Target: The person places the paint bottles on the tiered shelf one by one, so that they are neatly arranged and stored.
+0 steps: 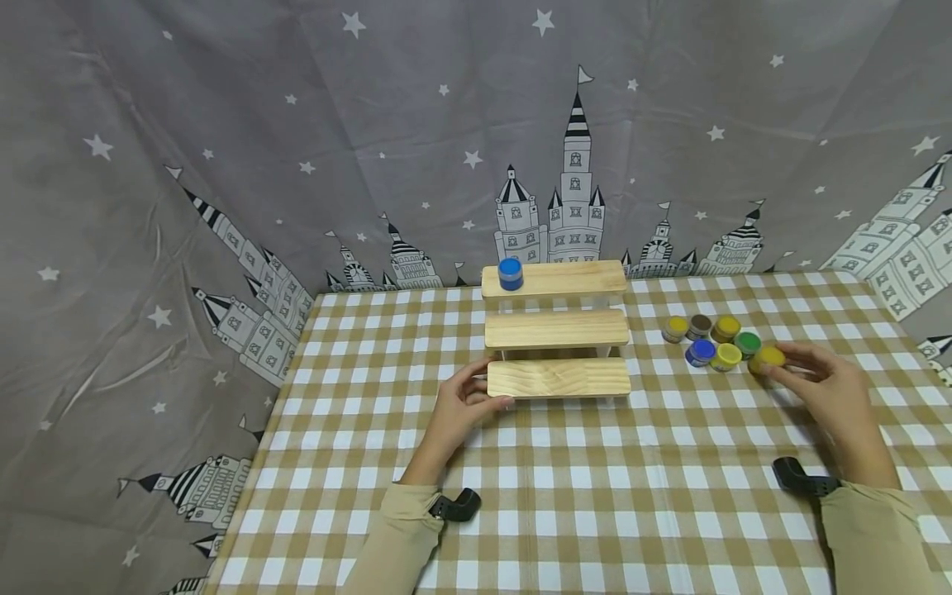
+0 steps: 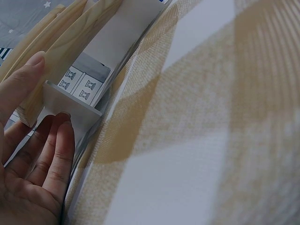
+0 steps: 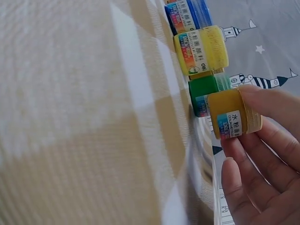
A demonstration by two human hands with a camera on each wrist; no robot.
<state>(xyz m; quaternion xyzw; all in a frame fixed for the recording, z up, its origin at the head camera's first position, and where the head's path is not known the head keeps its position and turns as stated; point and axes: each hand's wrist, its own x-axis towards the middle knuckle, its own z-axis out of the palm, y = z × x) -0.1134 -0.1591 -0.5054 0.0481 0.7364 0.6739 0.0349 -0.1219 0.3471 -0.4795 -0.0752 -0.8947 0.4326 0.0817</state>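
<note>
A three-step wooden display stand (image 1: 558, 378) with pale boards on white supports stands mid-table. My left hand (image 1: 457, 406) grips the left end of its lowest board; in the left wrist view the thumb lies along the wood and the fingers curl by the white support (image 2: 75, 105). One blue paint jar (image 1: 510, 274) sits at the left of the top board. At the right, my right hand (image 1: 836, 397) pinches an ochre-yellow paint jar (image 3: 227, 115) by its lid end between thumb and fingers. It overlaps the green paint jar (image 3: 202, 90) in the right wrist view.
Beside the held jar several more jars are grouped: a blue jar (image 1: 701, 353), a bright yellow jar (image 1: 725, 357), a brown jar (image 1: 699, 326) and other yellow ones. A checked cloth (image 1: 580, 512) covers the table. A grey castle-print curtain (image 1: 416, 124) hangs behind and at the left.
</note>
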